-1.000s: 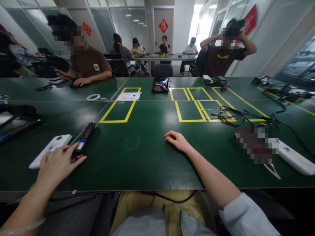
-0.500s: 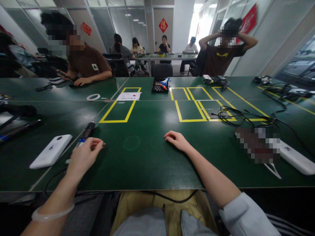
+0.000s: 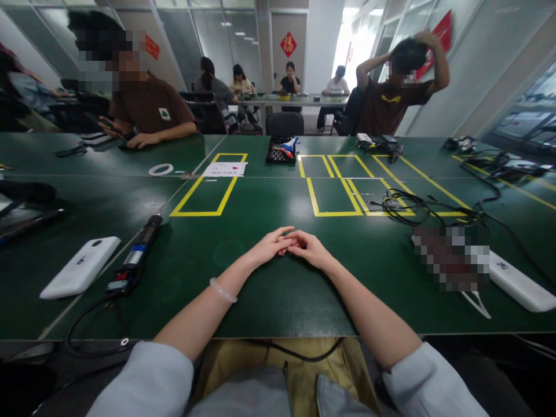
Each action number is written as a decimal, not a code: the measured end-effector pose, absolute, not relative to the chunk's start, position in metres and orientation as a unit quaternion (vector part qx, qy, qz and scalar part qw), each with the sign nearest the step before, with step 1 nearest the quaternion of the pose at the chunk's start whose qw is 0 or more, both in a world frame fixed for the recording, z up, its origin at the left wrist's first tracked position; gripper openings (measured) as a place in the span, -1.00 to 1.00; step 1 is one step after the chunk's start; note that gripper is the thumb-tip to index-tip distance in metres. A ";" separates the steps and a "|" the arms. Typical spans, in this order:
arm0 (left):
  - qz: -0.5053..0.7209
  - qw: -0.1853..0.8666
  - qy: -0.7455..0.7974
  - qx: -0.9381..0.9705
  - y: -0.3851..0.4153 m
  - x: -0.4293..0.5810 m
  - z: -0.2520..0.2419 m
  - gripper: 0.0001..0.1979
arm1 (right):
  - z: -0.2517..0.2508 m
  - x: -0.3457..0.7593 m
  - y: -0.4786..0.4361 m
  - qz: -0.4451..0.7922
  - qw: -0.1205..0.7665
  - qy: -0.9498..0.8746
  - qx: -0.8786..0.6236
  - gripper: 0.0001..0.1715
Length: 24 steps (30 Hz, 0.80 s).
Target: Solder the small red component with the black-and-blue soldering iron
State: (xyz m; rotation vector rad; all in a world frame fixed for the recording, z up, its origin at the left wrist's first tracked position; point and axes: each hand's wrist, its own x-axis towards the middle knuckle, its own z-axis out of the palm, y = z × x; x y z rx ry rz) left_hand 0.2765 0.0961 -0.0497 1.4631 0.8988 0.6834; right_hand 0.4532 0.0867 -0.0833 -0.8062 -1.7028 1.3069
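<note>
Over the green table [image 3: 256,307], my left hand [image 3: 269,245] and my right hand [image 3: 310,249] meet in front of me. The left fingers are mostly stretched out and reach under the right hand's fingers, which partly cover them. My right fingers are curled over at the tips of the left ones. Whether anything small lies between them is hidden. To the left of my left forearm lies a black, cabled, pen-shaped tool [image 3: 138,255] with a blue band. Beyond it rests a white phone-shaped device [image 3: 80,267].
Yellow tape frames [image 3: 197,213] mark the table. A black tray [image 3: 273,157] with blue and red tools stands at the back, near a tape roll [image 3: 160,169] and a paper sheet [image 3: 225,169]. Tangled cables [image 3: 402,202] and a white device [image 3: 516,281] lie right. People sit across.
My left hand has moved right, away from beside the black tool, to my right hand. Its pinch with something small and orange no longer shows. My right hand has stayed in place.
</note>
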 end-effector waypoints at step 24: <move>0.351 0.602 0.411 0.588 0.095 0.272 -0.066 -0.63 | -0.080 0.455 0.085 0.404 0.432 -0.700 -0.400 -0.64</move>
